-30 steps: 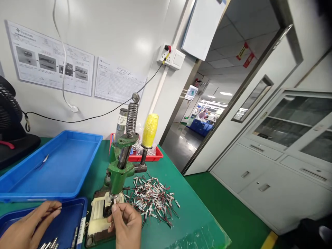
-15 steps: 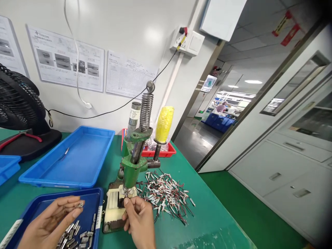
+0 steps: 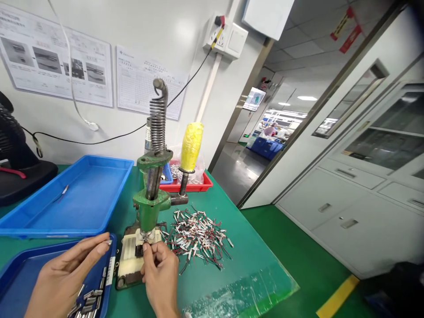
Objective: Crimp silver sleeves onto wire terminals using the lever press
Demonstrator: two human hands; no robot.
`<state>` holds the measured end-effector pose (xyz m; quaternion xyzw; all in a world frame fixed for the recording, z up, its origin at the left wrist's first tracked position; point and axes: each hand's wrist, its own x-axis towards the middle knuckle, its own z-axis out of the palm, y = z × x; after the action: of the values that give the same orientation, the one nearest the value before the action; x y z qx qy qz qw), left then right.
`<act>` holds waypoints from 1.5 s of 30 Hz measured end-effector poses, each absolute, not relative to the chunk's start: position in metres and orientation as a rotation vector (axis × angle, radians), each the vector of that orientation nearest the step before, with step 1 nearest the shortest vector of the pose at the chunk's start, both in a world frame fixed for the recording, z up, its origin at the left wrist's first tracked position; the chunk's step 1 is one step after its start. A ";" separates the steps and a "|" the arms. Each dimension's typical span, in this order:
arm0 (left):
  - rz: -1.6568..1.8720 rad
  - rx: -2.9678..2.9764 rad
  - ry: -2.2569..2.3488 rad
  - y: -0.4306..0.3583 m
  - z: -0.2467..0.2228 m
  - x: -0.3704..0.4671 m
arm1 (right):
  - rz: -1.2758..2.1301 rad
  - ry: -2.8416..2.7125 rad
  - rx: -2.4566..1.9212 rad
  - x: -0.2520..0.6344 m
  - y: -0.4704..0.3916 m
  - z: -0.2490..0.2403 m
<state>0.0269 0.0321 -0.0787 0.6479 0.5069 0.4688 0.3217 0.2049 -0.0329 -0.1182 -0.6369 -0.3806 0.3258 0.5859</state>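
My left hand (image 3: 71, 271) pinches a small metal sleeve (image 3: 109, 242) between thumb and fingertips, above the dark blue tray (image 3: 28, 254). More metal sleeves (image 3: 88, 300) lie loose in that tray. My right hand (image 3: 160, 269) is closed at the base of the green hand press (image 3: 149, 216), its fingertips right under the ram. What the right fingers grip is too small and covered to make out. The press has a coil spring (image 3: 158, 126) on top and a yellow-wrapped handle (image 3: 192, 147) at its right side.
A pile of red-and-black-wired small parts (image 3: 200, 236) lies right of the press. Behind it stands a red tray (image 3: 205, 182) with bagged parts. A light blue tray (image 3: 82, 194) with one wired part sits at left, beside a black fan (image 3: 16, 154). The table edge (image 3: 265, 247) runs along the right.
The camera view has turned right, shifting everything leftward. My left hand has turned the metal sleeve and sits slightly nearer the press. My right hand stays at the press base.
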 end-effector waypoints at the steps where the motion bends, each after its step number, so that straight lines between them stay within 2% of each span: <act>1: 1.216 1.656 1.300 0.032 -0.072 0.035 | 0.749 -0.892 -1.497 0.205 -0.033 -0.118; 7: 1.117 1.620 1.069 0.038 -0.058 0.076 | 0.678 -0.927 -1.541 0.204 -0.031 -0.122; 17: 0.965 2.145 0.946 0.049 -0.056 0.090 | 0.619 -0.895 -1.459 0.204 -0.031 -0.123; 27: 1.084 2.139 0.997 0.049 -0.079 0.080 | 0.747 -1.035 -1.486 0.232 -0.050 -0.100; 30: 1.133 2.127 0.987 0.050 -0.083 0.076 | 0.523 -1.006 -1.508 0.262 -0.062 -0.065; 34: 1.128 2.128 0.953 0.049 -0.082 0.073 | 0.078 -1.004 -1.391 0.302 -0.036 0.037; 37: 1.113 2.121 0.944 0.048 -0.079 0.073 | 0.029 -1.203 -1.250 0.315 0.006 0.123; 39: 1.109 2.118 0.939 0.048 -0.079 0.073 | 0.041 -1.354 -1.228 0.305 0.019 0.157; 41: 1.111 2.114 0.930 0.047 -0.079 0.073 | -0.033 -1.363 -1.211 0.280 0.008 0.164; 43: 1.122 2.107 0.902 0.047 -0.079 0.073 | -0.247 -1.120 -1.133 0.251 -0.019 0.151; 45: 1.122 2.098 0.871 0.046 -0.079 0.073 | -0.257 -1.010 -1.055 0.233 -0.045 0.133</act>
<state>0.0726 0.0464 -0.0792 0.7901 0.3280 0.4226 0.2991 0.2335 -0.0450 0.1333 -0.4805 -0.4600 -0.1172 0.7374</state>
